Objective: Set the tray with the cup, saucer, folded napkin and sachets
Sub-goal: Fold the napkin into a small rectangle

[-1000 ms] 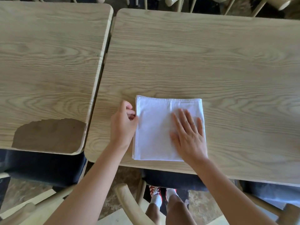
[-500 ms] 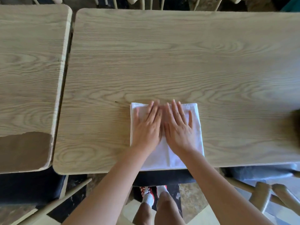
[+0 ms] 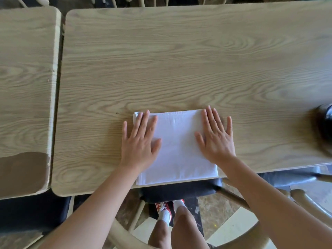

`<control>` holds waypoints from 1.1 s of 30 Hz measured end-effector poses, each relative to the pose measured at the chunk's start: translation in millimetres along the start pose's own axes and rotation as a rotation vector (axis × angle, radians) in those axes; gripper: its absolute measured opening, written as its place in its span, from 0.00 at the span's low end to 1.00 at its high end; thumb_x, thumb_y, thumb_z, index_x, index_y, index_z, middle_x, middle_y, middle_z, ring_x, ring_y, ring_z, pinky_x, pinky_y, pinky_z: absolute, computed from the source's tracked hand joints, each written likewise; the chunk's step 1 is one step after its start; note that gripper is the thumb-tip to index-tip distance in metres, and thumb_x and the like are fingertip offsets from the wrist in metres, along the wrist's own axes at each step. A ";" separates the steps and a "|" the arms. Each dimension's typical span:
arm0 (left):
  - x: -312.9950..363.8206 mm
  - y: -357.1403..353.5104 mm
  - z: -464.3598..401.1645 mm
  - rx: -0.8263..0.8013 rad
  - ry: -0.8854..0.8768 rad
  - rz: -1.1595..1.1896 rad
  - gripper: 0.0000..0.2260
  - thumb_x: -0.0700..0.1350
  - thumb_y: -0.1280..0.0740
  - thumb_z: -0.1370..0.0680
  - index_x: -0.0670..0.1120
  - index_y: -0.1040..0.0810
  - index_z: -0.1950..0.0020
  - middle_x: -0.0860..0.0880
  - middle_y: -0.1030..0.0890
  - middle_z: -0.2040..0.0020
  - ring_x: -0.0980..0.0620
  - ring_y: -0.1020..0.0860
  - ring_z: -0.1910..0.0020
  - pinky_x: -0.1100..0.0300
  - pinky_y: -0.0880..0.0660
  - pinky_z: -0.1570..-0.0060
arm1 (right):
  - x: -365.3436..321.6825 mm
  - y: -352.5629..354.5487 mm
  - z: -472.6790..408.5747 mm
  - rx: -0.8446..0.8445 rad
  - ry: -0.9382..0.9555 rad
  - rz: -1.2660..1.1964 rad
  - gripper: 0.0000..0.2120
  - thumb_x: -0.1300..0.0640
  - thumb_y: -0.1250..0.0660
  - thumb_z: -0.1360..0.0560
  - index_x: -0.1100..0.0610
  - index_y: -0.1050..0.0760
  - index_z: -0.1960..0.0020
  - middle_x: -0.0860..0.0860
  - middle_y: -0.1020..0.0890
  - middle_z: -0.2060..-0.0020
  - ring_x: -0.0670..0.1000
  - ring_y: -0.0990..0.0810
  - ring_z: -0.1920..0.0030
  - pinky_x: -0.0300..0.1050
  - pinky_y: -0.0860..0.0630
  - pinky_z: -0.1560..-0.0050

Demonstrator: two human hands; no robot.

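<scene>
- Napkin: white folded cloth napkin [image 3: 177,146], a flat square lying on the light wood-grain table [image 3: 179,60] at its near edge, the near hem almost flush with that edge.
- Left hand [image 3: 139,141]: flat, fingers straight and spread, pressing the napkin's left margin; the little finger lies on bare wood just beside the cloth. Nothing is gripped.
- Right hand [image 3: 216,137]: likewise flat and spread, pressing the right margin, its outer fingers over the right edge. Nothing is gripped.
- Step in hand, as judged: the fold is being smoothed, palms set apart toward the two sides.
- Next move, as judged: either a further fold or a lift of the cloth, which calls for pinching an edge without disturbing the layers visible at the near hem. Tray, cup, saucer and sachets are not in view, so setting appears not yet begun.
- Surroundings: dark glossy rounded object [image 3: 326,121] at the right frame edge, unidentifiable; second wood-grain table [image 3: 27,78] to the left, its veneer chipped at the near corner.
- Writing: no brand, label or lettering is legible anywhere.
</scene>
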State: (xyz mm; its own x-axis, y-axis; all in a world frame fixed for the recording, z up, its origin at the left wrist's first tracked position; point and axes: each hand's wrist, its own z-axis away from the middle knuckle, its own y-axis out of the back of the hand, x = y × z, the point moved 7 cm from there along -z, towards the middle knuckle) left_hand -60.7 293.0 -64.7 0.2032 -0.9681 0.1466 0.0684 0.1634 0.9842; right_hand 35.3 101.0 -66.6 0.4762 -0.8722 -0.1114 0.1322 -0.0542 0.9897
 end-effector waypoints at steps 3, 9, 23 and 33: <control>2.4 11.2 4.5 0.069 0.032 0.009 0.28 0.57 0.50 0.23 0.47 0.45 0.25 0.46 0.45 0.24 0.49 0.48 0.25 0.41 0.56 0.31 | -8.6 15.4 7.9 0.062 0.010 0.006 0.31 0.44 0.53 0.23 0.58 0.50 0.25 0.53 0.44 0.25 0.49 0.51 0.25 0.60 0.59 0.28; 68.9 1.6 56.2 0.045 -0.146 0.047 0.24 0.52 0.51 0.20 0.46 0.42 0.25 0.48 0.45 0.24 0.51 0.47 0.25 0.41 0.50 0.30 | -68.2 7.6 73.4 0.054 0.191 -0.058 0.27 0.50 0.49 0.23 0.58 0.45 0.26 0.52 0.43 0.26 0.50 0.44 0.26 0.60 0.48 0.29; 9.5 -7.1 87.0 -0.086 -0.146 -0.029 0.26 0.54 0.56 0.20 0.45 0.46 0.25 0.44 0.43 0.24 0.48 0.47 0.25 0.44 0.44 0.30 | -9.6 -7.0 88.8 -0.127 0.168 0.054 0.31 0.43 0.59 0.21 0.61 0.46 0.26 0.56 0.40 0.27 0.51 0.46 0.26 0.55 0.48 0.28; 6.3 -4.0 92.5 -0.180 -0.224 -0.050 0.41 0.63 0.38 0.30 0.44 0.49 0.24 0.43 0.47 0.23 0.47 0.49 0.24 0.44 0.46 0.29 | -9.1 -8.5 98.0 -0.169 0.309 0.121 0.45 0.35 0.40 0.32 0.60 0.49 0.25 0.56 0.45 0.25 0.52 0.50 0.25 0.62 0.50 0.29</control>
State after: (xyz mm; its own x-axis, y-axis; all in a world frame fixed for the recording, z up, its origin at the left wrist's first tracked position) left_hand -150.1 268.6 -58.5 -0.0239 -0.9903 0.1366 0.2496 0.1264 0.9601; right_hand -55.3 61.7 -65.3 0.7338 -0.6781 -0.0415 0.1880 0.1441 0.9715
